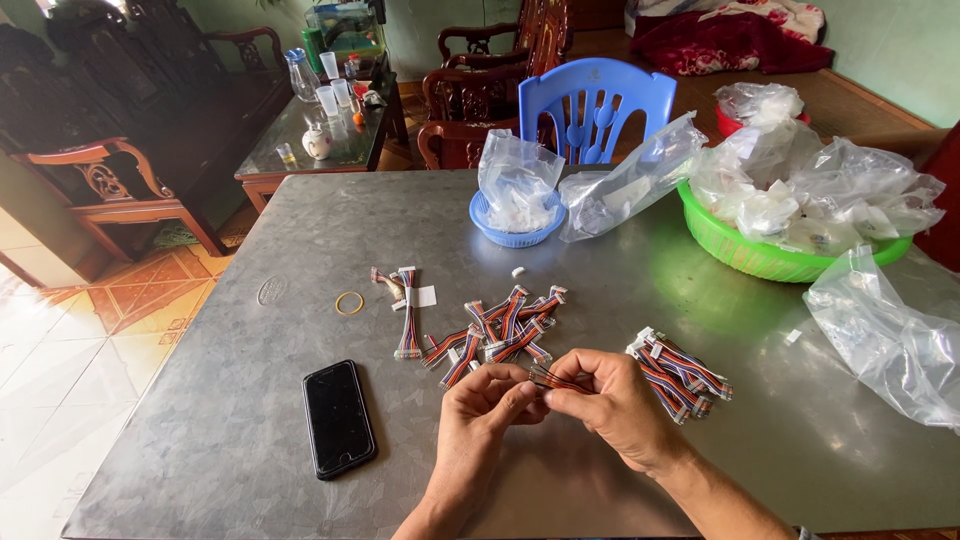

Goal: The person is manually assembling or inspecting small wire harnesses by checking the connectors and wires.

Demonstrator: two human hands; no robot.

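Hands: left hand (487, 402) and right hand (603, 398), fingers pinched on one multicoloured wire harness (553, 380) above the surface (240, 420).
Done, apparently: neat bundle (680, 373) by the right hand.
Left: loose pile (500, 330).

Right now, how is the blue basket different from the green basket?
The blue basket is small and sits mid-table; the green basket is much bigger and sits toward the right edge. The blue basket holds one clear bag; the green basket is heaped with many. Both are round plastic baskets on the grey table.
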